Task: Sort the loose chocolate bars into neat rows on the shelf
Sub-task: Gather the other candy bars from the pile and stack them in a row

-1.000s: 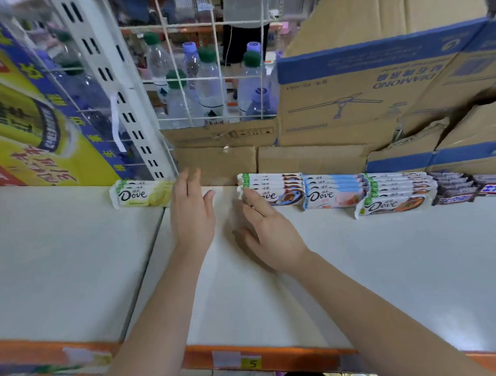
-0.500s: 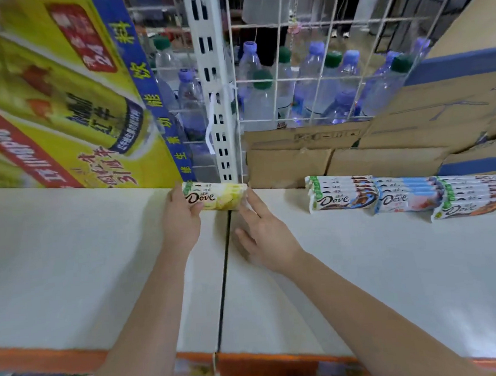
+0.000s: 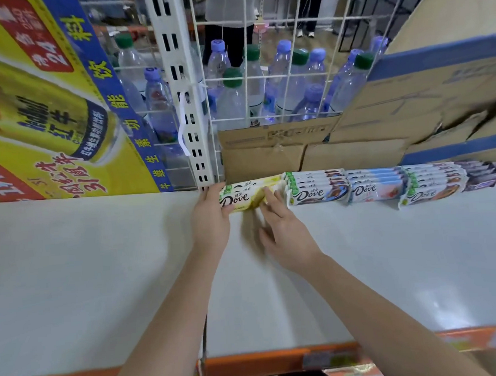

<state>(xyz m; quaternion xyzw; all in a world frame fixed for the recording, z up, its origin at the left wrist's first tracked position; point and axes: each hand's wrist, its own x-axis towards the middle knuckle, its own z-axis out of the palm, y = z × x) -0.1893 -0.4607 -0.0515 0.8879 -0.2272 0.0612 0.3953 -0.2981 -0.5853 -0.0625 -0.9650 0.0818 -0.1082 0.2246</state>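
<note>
A yellow-and-white Dove bar stack (image 3: 243,198) sits at the back of the white shelf (image 3: 362,268), its right end against a row of Dove stacks. My left hand (image 3: 211,219) grips the stack's left end. My right hand (image 3: 284,232) lies with straight fingers touching the stack's right end. To the right stand a brown-trimmed Dove stack (image 3: 318,190), a blue-and-pink Dove stack (image 3: 376,187) and another brown-trimmed stack (image 3: 432,189), all side by side along the back.
Dark purple bars (image 3: 487,174) end the row at far right. Cardboard boxes (image 3: 382,127) and a wire grid with water bottles (image 3: 252,94) stand behind. A yellow drink poster (image 3: 47,113) backs the left shelf. The orange shelf lip (image 3: 266,364) runs along the front.
The yellow Dove stack has moved right, from the shelf seam up against the brown-trimmed stack, with my left hand on its left end. My right hand moved with it onto its right end.
</note>
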